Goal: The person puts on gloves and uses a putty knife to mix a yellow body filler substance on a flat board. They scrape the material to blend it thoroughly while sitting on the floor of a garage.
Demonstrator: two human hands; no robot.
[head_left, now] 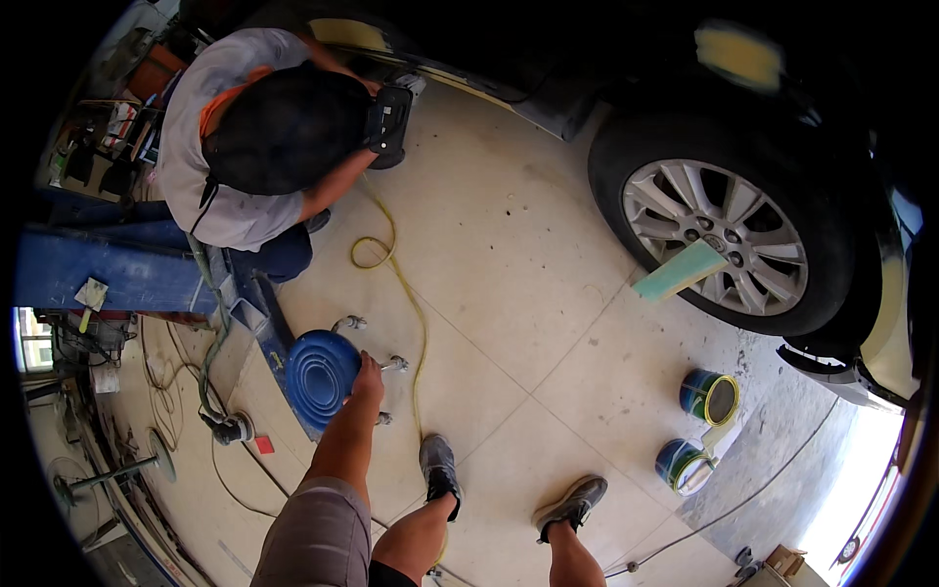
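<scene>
Gripping the blue round stool (318, 375) rim, left hand (368, 377) closed around it.

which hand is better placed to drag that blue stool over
Left. The left hand already rests on the rim of the blue stool; the right hand is out of view.

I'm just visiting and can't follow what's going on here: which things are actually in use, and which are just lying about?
In use:
left hand, touching the blue round stool
co-worker's sander, held against the dark car
yellow hose

Lying about:
two blue cans
green block by the wheel
blue lift arm

Right hand not visible.
</scene>
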